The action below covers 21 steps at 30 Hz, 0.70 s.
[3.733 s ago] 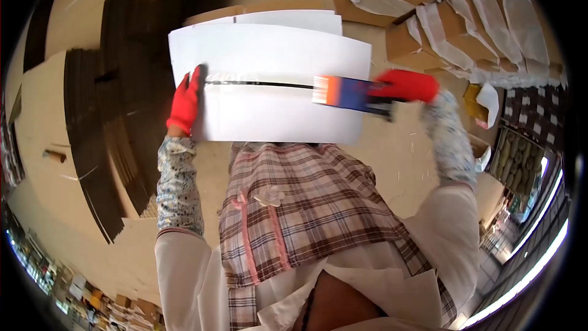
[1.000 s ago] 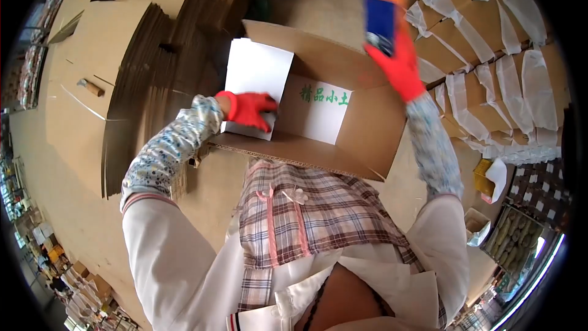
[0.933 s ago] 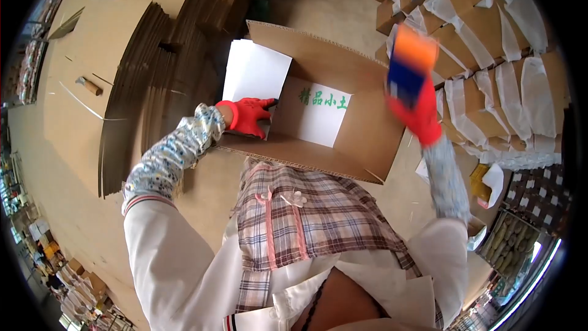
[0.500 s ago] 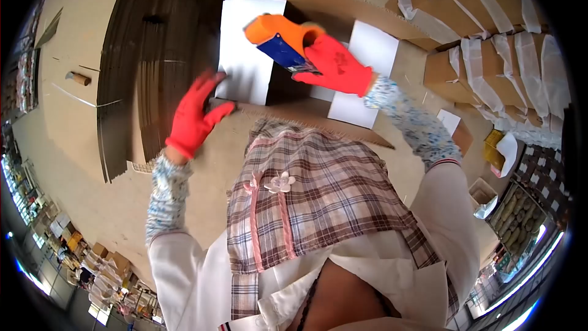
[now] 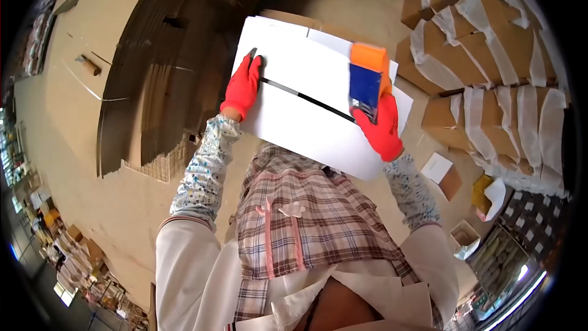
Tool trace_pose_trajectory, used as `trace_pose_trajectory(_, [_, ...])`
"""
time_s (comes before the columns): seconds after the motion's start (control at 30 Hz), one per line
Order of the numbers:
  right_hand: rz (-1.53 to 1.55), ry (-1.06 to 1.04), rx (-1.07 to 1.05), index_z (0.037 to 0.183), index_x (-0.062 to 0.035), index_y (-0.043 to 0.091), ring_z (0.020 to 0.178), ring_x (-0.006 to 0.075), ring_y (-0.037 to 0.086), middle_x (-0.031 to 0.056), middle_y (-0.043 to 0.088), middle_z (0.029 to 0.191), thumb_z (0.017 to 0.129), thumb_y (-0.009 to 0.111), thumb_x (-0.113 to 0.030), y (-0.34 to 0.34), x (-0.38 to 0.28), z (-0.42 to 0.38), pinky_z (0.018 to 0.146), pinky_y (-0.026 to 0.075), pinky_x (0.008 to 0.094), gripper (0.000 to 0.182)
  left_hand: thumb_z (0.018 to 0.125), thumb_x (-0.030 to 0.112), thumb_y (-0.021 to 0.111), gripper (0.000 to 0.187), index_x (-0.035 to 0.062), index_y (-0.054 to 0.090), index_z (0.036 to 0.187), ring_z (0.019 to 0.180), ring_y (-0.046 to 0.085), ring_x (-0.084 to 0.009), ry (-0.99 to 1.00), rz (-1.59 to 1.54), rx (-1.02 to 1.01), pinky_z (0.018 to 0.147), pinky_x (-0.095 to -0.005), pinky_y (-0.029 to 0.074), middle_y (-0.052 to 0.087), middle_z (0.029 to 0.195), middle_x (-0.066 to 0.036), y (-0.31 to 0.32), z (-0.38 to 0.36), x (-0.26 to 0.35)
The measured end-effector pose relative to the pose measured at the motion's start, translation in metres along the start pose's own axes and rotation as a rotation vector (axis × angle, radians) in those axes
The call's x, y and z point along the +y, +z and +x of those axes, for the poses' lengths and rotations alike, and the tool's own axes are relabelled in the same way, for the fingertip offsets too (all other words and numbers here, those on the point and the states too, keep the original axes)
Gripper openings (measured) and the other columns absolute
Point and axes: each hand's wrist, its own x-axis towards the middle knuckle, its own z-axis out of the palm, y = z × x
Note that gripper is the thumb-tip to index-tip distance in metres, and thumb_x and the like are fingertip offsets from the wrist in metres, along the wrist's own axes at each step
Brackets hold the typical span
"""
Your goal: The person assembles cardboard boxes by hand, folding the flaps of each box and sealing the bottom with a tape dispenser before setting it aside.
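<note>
A cardboard box (image 5: 300, 125) with white outer faces lies in front of me, its two long flaps folded inward. A narrow dark gap runs between them. My left hand (image 5: 242, 89) wears a red glove with dark fingertips and rests on the box's left end, fingers stretched over the flaps. At the right end, my right hand (image 5: 383, 132), also red-gloved, grips an orange and blue tape dispenser (image 5: 366, 83) above the white flaps. The dispenser hides part of the right end of the gap.
Stacks of flat cardboard (image 5: 131, 49) stand at my left, with a small wooden-handled tool (image 5: 89, 65) on top. Several taped brown cartons (image 5: 453, 119) are piled at the right. A small open carton (image 5: 442, 176) and a bin (image 5: 465, 237) sit on the floor at lower right.
The box's long flaps have folded inward over the short ones. My left hand has moved right onto the box. My right hand has carried the tape dispenser to the right end.
</note>
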Motion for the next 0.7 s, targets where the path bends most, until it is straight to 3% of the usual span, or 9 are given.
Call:
trace_pose_trajectory(0.03, [0.119,0.002,-0.147,0.108,-0.0012,0.057,0.088,0.0349,0.058,0.0152,0.06,0.098,0.071,0.073,-0.016,-0.006,-0.006,0.01,0.075,0.045,0.0407,0.043,0.094,0.038,0.049,0.049,0.0057,0.046,0.131,0.112,0.053,-0.0369,0.004,-0.011,-0.017,0.092,-0.0369,0.043,0.057,0.117,-0.023,0.002,-0.001,-0.001])
trace_pose_trajectory(0.17, [0.017,-0.626,-0.269,0.099,-0.0053,0.062,0.096,0.0281,0.059,0.009,0.063,0.098,0.066,0.073,-0.029,0.037,-0.01,0.05,0.086,0.044,0.0409,0.042,0.094,0.038,0.051,0.05,0.0045,0.046,0.131,0.114,0.053,-0.0343,-0.184,-0.214,-0.154,0.094,-0.0353,0.041,0.057,0.118,-0.02,-0.008,0.011,-0.034])
trace_pose_trajectory(0.2, [-0.021,-0.682,-0.279,0.101,-0.0067,0.061,0.099,0.0254,0.059,0.0076,0.063,0.103,0.064,0.073,-0.031,0.043,-0.007,0.054,0.091,0.043,0.0392,0.046,0.093,0.037,0.052,0.05,0.0045,0.047,0.131,0.119,0.049,-0.0337,-0.065,-0.316,-0.152,0.098,-0.0368,0.037,0.056,0.122,-0.018,-0.04,0.003,0.011])
trace_pose_trajectory(0.27, [0.009,-0.677,-0.336,0.104,-0.0079,0.061,0.101,0.0243,0.059,0.007,0.063,0.106,0.066,0.071,-0.033,0.061,0.0,0.057,0.093,0.043,0.038,0.046,0.091,0.035,0.056,0.048,0.0048,0.051,0.128,0.128,0.04,-0.0326,0.308,-0.556,-0.17,0.106,-0.0407,0.028,0.052,0.129,-0.014,-0.095,-0.012,0.107])
trace_pose_trajectory(0.4, [-0.057,-0.73,-0.323,0.106,-0.0093,0.061,0.1,0.0238,0.06,0.0071,0.063,0.106,0.066,0.073,-0.031,0.057,-0.002,0.051,0.093,0.043,0.0376,0.046,0.083,0.026,0.067,0.04,0.0034,0.06,0.115,0.127,0.039,-0.0313,0.542,0.12,-0.64,0.108,-0.0446,0.023,0.049,0.131,-0.016,-0.133,-0.022,0.159])
trace_pose_trajectory(0.53, [-0.1,-0.854,-0.306,0.104,-0.0078,0.062,0.099,0.0249,0.06,0.0077,0.063,0.106,0.068,0.073,-0.031,0.05,-0.011,0.053,0.092,0.043,0.0375,0.045,0.082,0.011,0.067,0.034,0.0028,0.06,0.114,0.114,0.049,-0.0249,0.282,-0.343,-0.743,0.1,-0.0361,0.036,0.057,0.116,-0.013,-0.128,-0.038,0.152])
trace_pose_trajectory(0.6, [0.239,-0.691,-0.355,0.1,-0.0063,0.062,0.095,0.0257,0.06,0.0072,0.064,0.101,0.069,0.074,-0.032,0.032,-0.033,0.059,0.089,0.044,0.0373,0.042,0.086,0.007,0.061,0.021,0.0012,0.058,0.105,0.095,0.055,-0.0156,-0.273,-0.735,-0.452,0.084,-0.0298,0.044,0.059,0.096,-0.006,-0.119,-0.057,0.15])
trace_pose_trajectory(0.67, [0.727,-0.288,-0.553,0.1,0.003,0.061,0.085,0.0212,0.06,0.011,0.063,0.086,0.074,0.075,-0.021,0.01,-0.028,0.056,0.072,0.046,0.033,0.038,0.086,0.007,0.062,0.017,0.0007,0.057,0.101,0.09,0.057,-0.0143,-0.256,-0.978,-0.028,0.078,-0.0295,0.046,0.059,0.091,-0.004,-0.127,-0.038,0.13])
trace_pose_trajectory(0.7, [0.821,-0.017,-0.62,0.101,0.0057,0.06,0.081,0.0195,0.06,0.0121,0.062,0.085,0.077,0.073,-0.017,-0.002,-0.026,0.053,0.069,0.046,0.0317,0.036,0.085,0.007,0.062,0.014,0.0011,0.057,0.098,0.086,0.057,-0.0154,-0.041,-0.687,0.186,0.073,-0.0304,0.046,0.06,0.087,-0.004,-0.132,-0.026,0.113])
